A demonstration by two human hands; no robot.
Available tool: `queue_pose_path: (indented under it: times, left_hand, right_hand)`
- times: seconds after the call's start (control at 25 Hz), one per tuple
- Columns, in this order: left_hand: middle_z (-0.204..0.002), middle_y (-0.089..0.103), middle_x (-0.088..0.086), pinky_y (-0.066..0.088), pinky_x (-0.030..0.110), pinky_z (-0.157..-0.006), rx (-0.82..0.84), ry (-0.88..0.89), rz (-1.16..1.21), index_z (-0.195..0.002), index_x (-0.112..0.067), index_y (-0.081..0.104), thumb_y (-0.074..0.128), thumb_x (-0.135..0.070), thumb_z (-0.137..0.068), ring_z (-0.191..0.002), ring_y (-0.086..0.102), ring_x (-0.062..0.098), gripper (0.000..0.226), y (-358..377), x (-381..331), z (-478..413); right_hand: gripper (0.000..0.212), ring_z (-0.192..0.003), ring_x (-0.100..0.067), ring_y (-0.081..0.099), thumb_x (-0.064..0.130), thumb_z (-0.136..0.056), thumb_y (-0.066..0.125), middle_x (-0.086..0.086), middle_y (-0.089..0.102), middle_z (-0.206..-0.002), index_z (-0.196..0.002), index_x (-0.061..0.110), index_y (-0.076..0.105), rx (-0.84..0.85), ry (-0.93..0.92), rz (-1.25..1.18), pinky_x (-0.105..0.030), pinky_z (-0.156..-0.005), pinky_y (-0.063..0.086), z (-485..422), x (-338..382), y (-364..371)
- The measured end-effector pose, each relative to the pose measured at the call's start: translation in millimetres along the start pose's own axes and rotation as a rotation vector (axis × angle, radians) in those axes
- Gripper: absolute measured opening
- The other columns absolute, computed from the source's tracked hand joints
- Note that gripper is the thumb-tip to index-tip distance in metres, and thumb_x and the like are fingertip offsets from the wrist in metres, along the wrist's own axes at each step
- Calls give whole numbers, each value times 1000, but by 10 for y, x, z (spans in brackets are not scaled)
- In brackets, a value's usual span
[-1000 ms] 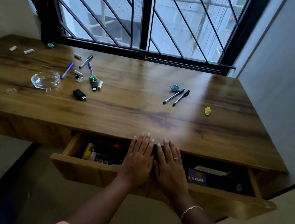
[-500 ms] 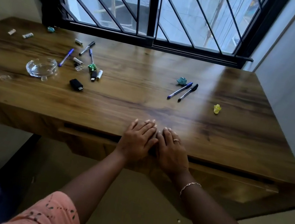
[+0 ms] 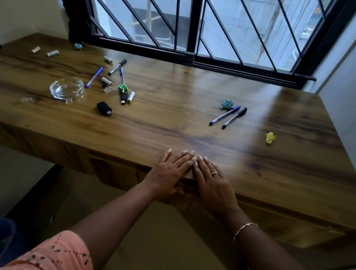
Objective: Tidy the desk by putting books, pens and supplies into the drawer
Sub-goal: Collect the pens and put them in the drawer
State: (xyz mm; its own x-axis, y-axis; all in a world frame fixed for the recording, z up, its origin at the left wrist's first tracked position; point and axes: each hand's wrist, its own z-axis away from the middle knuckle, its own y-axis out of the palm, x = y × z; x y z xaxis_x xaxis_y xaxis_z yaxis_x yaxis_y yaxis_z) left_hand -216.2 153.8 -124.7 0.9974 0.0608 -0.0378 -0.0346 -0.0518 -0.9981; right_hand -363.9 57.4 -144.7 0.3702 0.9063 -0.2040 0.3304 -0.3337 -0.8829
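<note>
Barred window [image 3: 195,15] light falls on the wooden surface [image 3: 174,124], whose drawer [image 3: 116,173] sits flush below the front edge. Over that edge the left hand [image 3: 170,172] and right hand [image 3: 214,184] lie flat, fingers straight, empty — seemingly pressing the drawer shut. Two pens [image 3: 228,117] at one o'clock, more by the ashtray [image 3: 66,91] at ten, lie unstowed.

You have pushed the drawer [image 3: 286,226] in: a second ago it stood open with its contents showing, and now it sits under the desk's [image 3: 174,122] front edge. Your left hand [image 3: 166,170] and right hand [image 3: 213,183] went forward with it, and their fingers now lie flat over that edge.
</note>
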Motion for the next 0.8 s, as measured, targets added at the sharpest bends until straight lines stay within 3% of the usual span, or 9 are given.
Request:
queue_pose_path:
  times: [0.16,0.44,0.64,0.8]
  left_hand:
    - [-157,15,0,6,47,-117,-54,-100,70,-147,-17,23,52,-19,-88,-146,10,17,66,-33,-144,-45]
    - [-158,8,1,2,45,-116,18,-118,14,-148,-17,16,45,-29,-93,-146,4,18,63,-52,-144,-70]
    - [-158,-8,1,-4,43,-116,84,-123,20,-150,-15,2,46,-41,-91,-146,-9,17,78,-71,-107,-83]
    - [-157,-16,-1,-11,41,-116,205,-75,111,-149,-14,-4,55,-41,-84,-144,-15,14,92,-216,-47,-91]
  right_hand:
    - [43,-105,-31,64,23,-83,38,-18,66,-113,-106,2,67,-64,41,-27,-40,-89,52,-46,48,52]
    - [48,-102,-30,64,31,-78,37,-14,66,-107,-104,5,67,-91,62,-56,-37,-89,52,-97,59,33]
    - [57,-110,-27,62,38,-76,36,-14,64,-117,-113,6,65,99,59,-103,-38,-91,50,-163,32,-25]
    - [74,-119,-24,56,57,-71,35,-12,58,-128,-120,7,60,320,54,-198,-38,-92,51,-202,-60,-127]
